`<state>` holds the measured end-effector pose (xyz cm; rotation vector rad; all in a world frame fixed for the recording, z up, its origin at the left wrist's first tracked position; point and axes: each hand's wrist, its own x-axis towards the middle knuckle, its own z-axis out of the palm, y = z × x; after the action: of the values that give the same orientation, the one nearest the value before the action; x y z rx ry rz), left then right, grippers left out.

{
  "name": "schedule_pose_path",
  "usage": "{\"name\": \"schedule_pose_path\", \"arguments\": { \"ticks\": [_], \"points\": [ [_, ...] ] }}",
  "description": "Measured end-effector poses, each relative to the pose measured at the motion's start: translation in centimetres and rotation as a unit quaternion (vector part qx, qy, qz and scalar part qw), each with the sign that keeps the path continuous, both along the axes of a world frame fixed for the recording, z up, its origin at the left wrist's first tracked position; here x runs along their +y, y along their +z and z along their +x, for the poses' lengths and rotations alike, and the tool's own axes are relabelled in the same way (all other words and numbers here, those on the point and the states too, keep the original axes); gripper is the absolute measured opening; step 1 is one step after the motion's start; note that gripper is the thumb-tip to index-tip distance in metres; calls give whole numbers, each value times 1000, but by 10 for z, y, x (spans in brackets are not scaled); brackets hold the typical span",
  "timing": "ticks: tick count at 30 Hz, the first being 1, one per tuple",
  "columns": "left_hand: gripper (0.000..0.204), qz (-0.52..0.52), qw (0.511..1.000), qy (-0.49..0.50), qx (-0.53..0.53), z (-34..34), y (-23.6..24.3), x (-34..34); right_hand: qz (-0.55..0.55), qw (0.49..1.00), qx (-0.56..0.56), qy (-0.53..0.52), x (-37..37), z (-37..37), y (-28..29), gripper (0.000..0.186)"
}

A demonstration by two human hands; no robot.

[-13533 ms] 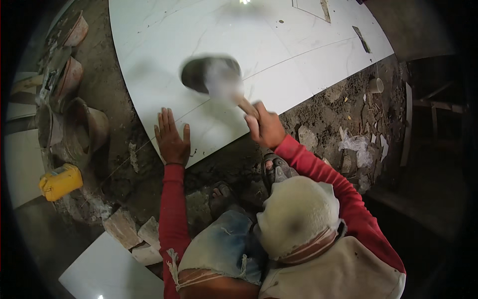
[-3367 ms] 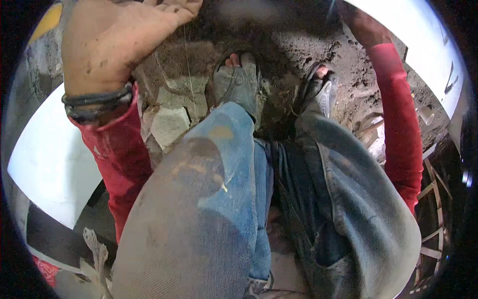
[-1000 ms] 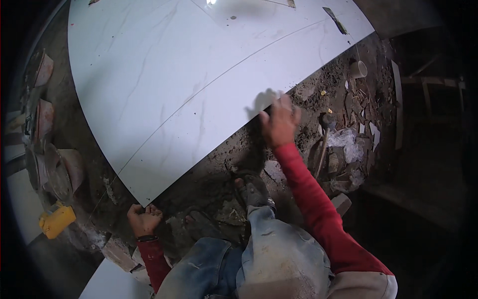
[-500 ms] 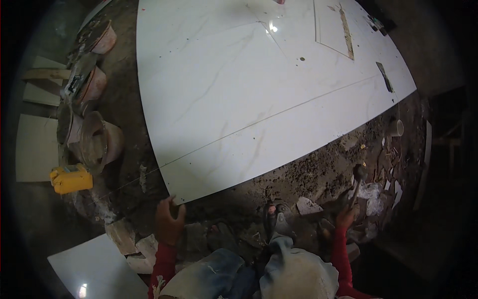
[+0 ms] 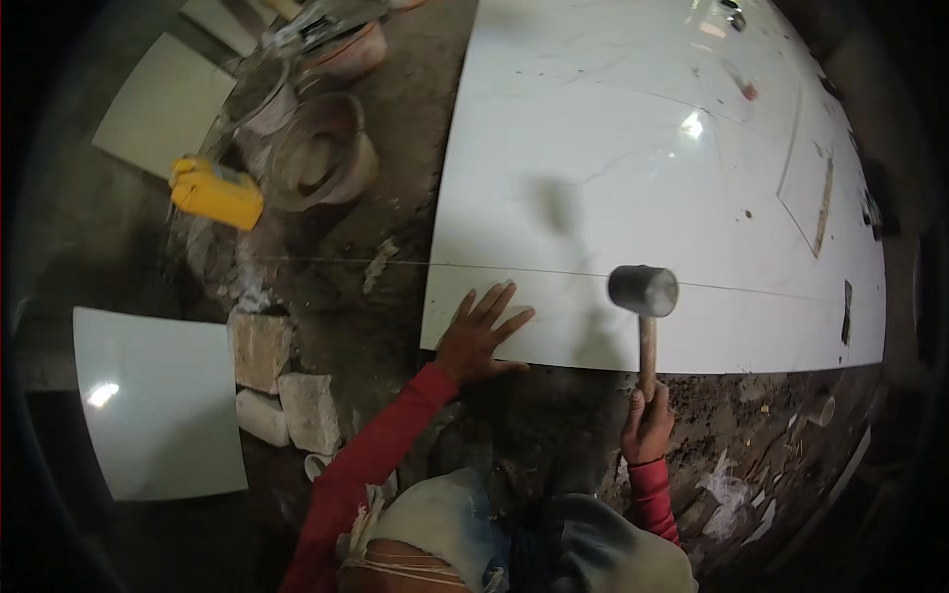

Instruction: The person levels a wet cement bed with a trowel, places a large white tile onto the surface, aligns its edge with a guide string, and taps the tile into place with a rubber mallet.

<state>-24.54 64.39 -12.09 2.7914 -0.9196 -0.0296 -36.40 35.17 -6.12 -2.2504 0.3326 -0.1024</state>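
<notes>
My left hand [image 5: 478,334] lies on the near left corner of the laid white tiles [image 5: 534,109], fingers spread and pointing away from me. In my right hand [image 5: 647,427] is the wooden handle of a rubber mallet [image 5: 641,289], held up in front of me. The mallet's dark, round head appears raised over the tiles, with a shadow on the surface to its left. A thin string [image 5: 539,268] runs across the tiles between my left fingertips and the far part of the floor.
Mortar-smeared buckets [image 5: 348,163] and a yellow plastic box-shaped device [image 5: 215,194] stand at the left. Nearer are brick blocks [image 5: 261,352] and a loose white tile [image 5: 158,405]. Rough soil [image 5: 732,410] borders the tiles' near edge, with crumpled plastic [image 5: 727,494] at the right.
My view has turned left. My left hand has gone from the tile corner's edge to lying flat on the tile. My right hand has lifted the mallet from the soil side to over the tiles.
</notes>
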Motion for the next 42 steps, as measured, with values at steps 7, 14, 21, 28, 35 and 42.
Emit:
{"name": "schedule_pose_path", "arguments": {
  "ticks": [7, 14, 21, 28, 35, 42],
  "points": [
    [110, -60, 998, 30, -10, 4, -9, 0, -102, 981, 124, 112, 23, 0, -42, 21],
    [113, -76, 996, 41, -24, 8, -8, 6, -17, 997, -1, 76, 29, -15, -50, 18],
    [116, -57, 996, 56, -51, -9, -28, 16, -1, 1000, 19, 22, 48, 10, -11, 30],
    [113, -98, 991, 67, -55, -9, -26, 9, -59, 993, 74, 65, 40, 34, -2, 27],
    [114, -141, 987, 56, -51, 1, -26, 12, -140, 980, 76, 118, 34, 68, -27, 28],
    [113, -145, 986, 39, -66, 3, -27, 6, -190, 967, 84, 144, 40, 108, -47, 24]
  ]
}}
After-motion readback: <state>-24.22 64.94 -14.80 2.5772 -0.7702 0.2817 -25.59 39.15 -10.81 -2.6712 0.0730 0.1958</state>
